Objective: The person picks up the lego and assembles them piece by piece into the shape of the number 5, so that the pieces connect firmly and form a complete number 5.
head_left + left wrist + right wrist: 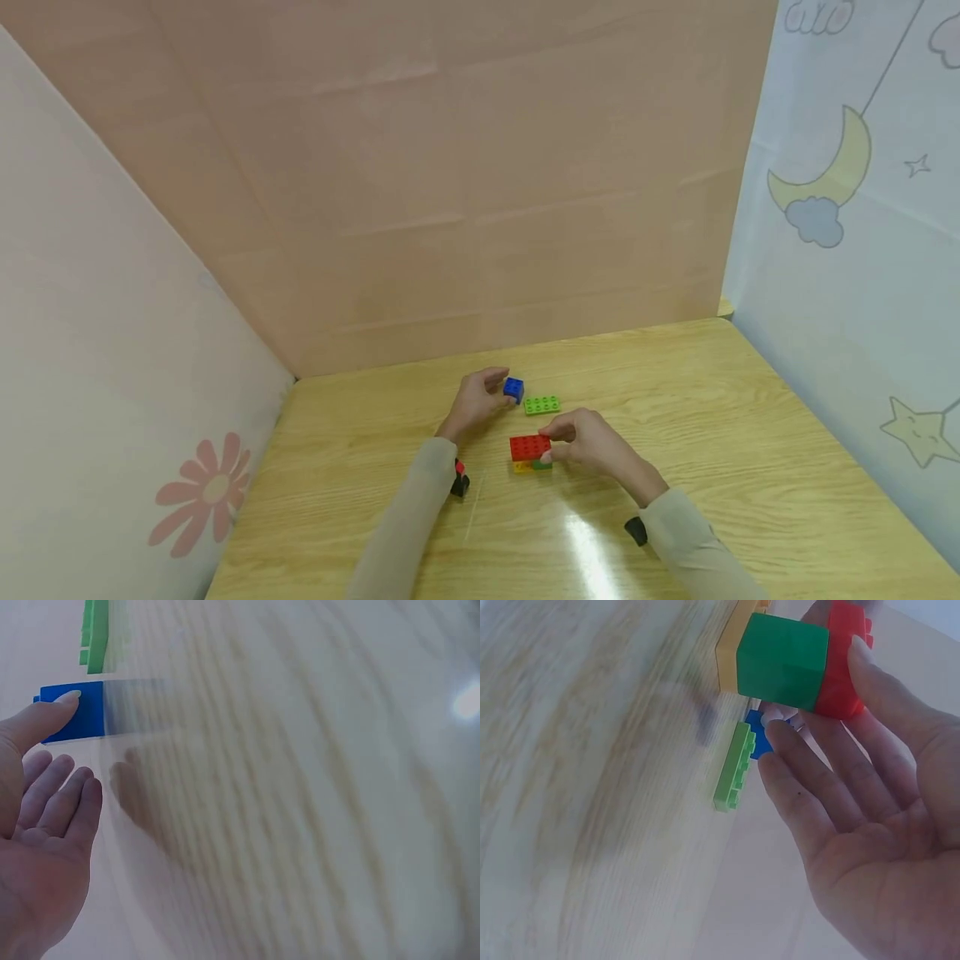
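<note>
In the head view, my left hand point(477, 402) is at a small blue brick point(513, 389), thumb on its near side and the other fingers extended beyond it. The left wrist view shows the thumb against the blue brick point(79, 712), the other fingers loose and off it. My right hand point(592, 442) pinches a red brick point(528, 447) by its right end between thumb and index finger. Beneath the red brick are a dark green brick point(784, 660) and a yellow brick point(733, 649), joined in one stack. The right hand's remaining fingers are spread.
A flat light green brick point(542, 406) with studs up lies between the blue brick and the stack. The wooden table point(360, 483) runs back to a beige cloth wall point(465, 208). Printed white panels point(832, 317) stand at the sides.
</note>
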A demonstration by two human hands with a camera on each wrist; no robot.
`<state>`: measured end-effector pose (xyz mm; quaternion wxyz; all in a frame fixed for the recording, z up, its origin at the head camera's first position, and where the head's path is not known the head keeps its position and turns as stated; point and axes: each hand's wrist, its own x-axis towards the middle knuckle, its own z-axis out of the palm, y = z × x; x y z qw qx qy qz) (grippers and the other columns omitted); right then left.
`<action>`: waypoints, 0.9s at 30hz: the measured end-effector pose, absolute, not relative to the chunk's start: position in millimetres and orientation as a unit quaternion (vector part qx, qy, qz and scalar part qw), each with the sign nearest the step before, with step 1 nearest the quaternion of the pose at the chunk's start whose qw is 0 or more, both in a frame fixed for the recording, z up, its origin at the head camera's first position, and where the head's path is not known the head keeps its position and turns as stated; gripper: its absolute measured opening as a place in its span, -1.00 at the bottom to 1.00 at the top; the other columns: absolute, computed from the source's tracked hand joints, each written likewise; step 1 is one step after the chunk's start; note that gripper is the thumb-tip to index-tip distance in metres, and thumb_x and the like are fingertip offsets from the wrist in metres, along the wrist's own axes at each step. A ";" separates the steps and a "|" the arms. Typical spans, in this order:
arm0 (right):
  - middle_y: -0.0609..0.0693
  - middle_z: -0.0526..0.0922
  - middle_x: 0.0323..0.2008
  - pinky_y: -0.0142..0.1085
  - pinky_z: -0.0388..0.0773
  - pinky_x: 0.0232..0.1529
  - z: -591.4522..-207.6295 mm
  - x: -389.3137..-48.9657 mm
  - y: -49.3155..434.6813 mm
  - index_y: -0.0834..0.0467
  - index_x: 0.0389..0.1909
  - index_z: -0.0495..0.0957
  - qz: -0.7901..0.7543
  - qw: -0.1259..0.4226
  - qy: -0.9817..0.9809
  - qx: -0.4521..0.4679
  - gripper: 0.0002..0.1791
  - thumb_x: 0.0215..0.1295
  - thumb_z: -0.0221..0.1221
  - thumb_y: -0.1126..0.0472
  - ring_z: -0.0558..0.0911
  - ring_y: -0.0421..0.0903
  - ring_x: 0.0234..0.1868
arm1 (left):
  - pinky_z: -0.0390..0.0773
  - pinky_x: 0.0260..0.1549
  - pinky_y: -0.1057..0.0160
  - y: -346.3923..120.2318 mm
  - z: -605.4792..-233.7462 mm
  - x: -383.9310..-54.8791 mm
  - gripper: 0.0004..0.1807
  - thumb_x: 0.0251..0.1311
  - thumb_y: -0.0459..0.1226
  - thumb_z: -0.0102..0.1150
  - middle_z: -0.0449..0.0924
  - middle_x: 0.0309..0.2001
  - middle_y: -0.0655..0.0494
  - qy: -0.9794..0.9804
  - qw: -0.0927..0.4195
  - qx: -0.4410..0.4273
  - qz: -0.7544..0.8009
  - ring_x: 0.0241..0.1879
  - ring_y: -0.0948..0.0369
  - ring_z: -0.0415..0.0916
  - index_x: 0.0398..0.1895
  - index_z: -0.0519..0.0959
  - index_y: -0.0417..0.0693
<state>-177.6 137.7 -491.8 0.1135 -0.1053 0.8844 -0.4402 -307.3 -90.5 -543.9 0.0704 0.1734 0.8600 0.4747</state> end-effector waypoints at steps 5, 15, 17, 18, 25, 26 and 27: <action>0.05 0.81 0.07 0.10 0.66 0.23 -495.5 -178.5 134.3 0.12 0.04 0.78 -0.440 0.112 0.885 -0.108 -0.59 0.19 0.53 0.09 0.76 0.09 0.13 | 0.50 0.43 -0.09 -94.4 -546.7 -308.7 -0.36 0.29 -0.29 0.45 0.55 0.43 -0.07 0.862 0.082 0.177 0.467 0.45 -0.06 0.49 0.45 0.52 -0.06; 0.03 0.82 0.07 0.11 0.65 0.24 -498.6 -182.0 128.0 0.09 0.04 0.78 -0.437 0.114 0.887 -0.098 -0.59 0.18 0.54 0.06 0.76 0.07 0.13 | 0.52 0.41 -0.11 -98.7 -549.1 -314.0 -0.43 0.30 -0.27 0.45 0.63 0.35 -0.08 0.862 0.075 0.197 0.460 0.38 -0.06 0.56 0.38 0.58 -0.08; 0.03 0.81 0.07 0.11 0.65 0.24 -498.5 -182.5 127.4 0.09 0.04 0.78 -0.438 0.115 0.886 -0.096 -0.59 0.18 0.54 0.07 0.76 0.07 0.14 | 0.53 0.40 -0.11 -99.5 -549.2 -314.0 -0.45 0.29 -0.27 0.46 0.65 0.33 -0.07 0.864 0.072 0.188 0.461 0.36 -0.06 0.58 0.35 0.60 -0.06; 0.03 0.81 0.07 0.11 0.65 0.24 -498.3 -182.7 127.0 0.09 0.04 0.78 -0.438 0.115 0.886 -0.096 -0.59 0.18 0.54 0.07 0.76 0.07 0.13 | 0.54 0.39 -0.11 -99.9 -549.4 -314.0 -0.47 0.29 -0.27 0.46 0.66 0.31 -0.07 0.865 0.071 0.184 0.462 0.35 -0.06 0.59 0.33 0.62 -0.04; 0.05 0.81 0.07 0.00 0.73 0.10 -497.9 -182.3 125.9 0.10 0.02 0.78 -0.443 0.117 0.883 -0.098 -0.61 0.17 0.54 0.11 0.77 0.04 0.06 | 0.60 0.32 -0.09 -103.2 -551.0 -312.0 -0.54 0.25 -0.25 0.50 0.73 0.21 -0.03 0.866 0.072 0.160 0.467 0.26 -0.02 0.64 0.22 0.69 0.01; 0.06 0.81 0.06 -0.02 0.74 0.08 -498.1 -182.3 126.1 0.10 0.03 0.78 -0.444 0.117 0.883 -0.099 -0.61 0.17 0.54 0.12 0.78 0.04 0.05 | 0.60 0.32 -0.08 -103.7 -550.4 -311.5 -0.54 0.24 -0.25 0.51 0.73 0.20 -0.03 0.865 0.072 0.156 0.471 0.25 -0.01 0.65 0.22 0.69 0.01; 0.06 0.81 0.07 -0.04 0.75 0.06 -498.0 -182.3 126.3 0.11 0.03 0.78 -0.446 0.118 0.882 -0.098 -0.61 0.17 0.54 0.12 0.78 0.03 0.04 | 0.60 0.32 -0.08 -104.1 -549.5 -311.1 -0.54 0.24 -0.25 0.51 0.73 0.20 -0.03 0.864 0.072 0.154 0.474 0.25 -0.01 0.65 0.22 0.69 0.00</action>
